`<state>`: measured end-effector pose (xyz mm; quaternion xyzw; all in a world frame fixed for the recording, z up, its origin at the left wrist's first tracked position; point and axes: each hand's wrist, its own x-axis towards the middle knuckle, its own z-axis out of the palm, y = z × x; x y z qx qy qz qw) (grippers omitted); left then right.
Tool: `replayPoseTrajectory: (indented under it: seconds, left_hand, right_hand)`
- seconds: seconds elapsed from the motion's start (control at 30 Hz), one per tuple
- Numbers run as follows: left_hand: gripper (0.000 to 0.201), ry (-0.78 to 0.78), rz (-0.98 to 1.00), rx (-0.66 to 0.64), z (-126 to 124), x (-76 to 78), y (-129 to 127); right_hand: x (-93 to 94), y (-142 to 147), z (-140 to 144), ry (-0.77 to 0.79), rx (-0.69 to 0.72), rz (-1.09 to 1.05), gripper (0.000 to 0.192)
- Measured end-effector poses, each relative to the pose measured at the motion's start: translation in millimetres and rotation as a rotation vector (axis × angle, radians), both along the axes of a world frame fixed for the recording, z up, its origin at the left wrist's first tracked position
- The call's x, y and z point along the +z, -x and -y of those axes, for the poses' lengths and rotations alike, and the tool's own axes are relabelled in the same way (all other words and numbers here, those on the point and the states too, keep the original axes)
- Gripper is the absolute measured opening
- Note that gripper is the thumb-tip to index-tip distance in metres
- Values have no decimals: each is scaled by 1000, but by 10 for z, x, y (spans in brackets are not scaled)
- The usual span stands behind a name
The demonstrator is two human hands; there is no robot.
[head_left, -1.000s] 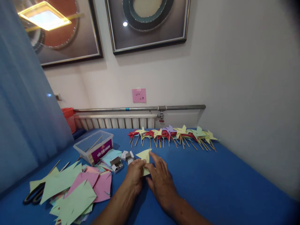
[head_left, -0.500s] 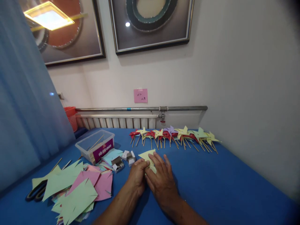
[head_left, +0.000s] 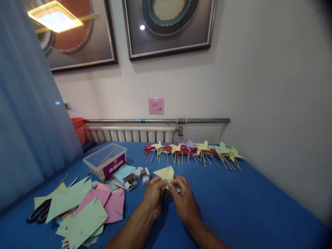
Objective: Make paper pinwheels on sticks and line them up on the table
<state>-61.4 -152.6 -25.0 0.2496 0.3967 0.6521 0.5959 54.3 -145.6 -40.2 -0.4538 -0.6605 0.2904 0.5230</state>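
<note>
A pale yellow paper pinwheel (head_left: 165,173), partly folded, is held between both hands above the blue table. My left hand (head_left: 153,194) grips it from the left, thumb pressed near its centre. From the right, my right hand (head_left: 184,197) pinches it with thumb and bent fingers. The paper's lower part is mostly hidden behind the fingers. Just left of my left hand stand small open boxes; one grey box (head_left: 130,182) has small metal pieces inside, and a white box (head_left: 145,175) stands beside it.
Finished pinwheels on sticks (head_left: 192,148) lie in a row at the table's back. A clear plastic tub (head_left: 105,160) holds sticks. Cut paper sheets (head_left: 86,218) are piled at the left, over black-handled scissors (head_left: 38,211). A blue curtain (head_left: 31,114) hangs at left.
My right hand has gone from lying spread over the paper to pinching it at the centre. More of the yellow paper shows, with a point standing up. My left hand keeps its hold.
</note>
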Motion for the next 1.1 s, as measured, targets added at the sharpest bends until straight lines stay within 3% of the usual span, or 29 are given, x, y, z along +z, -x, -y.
replayPoseTrajectory:
  seconds: [0.2,0.37,0.5,0.73,0.97,1.1]
  left_hand:
    - [38,21,-13,-17,-14,-47,-4]
    - [39,63,-11,-43,-5,-41,-21]
    - [39,78,-23,-57,5,-29,-18]
    - [37,48,-75,-54,-1,-59,-31]
    - [33,4,-251,-16,-49,-109,30]
    - [25,5,-335,11,-48,-134,1]
  right_hand:
    - [-63,49,-65,134,-32,-198,20]
    - [-91,47,-134,237,71,-415,43]
    - [-94,23,-172,266,111,-452,54]
    - [-93,2,-198,304,136,-492,46]
    - [-80,-13,-235,350,273,-506,37]
    - [-132,-26,-293,305,213,-514,32]
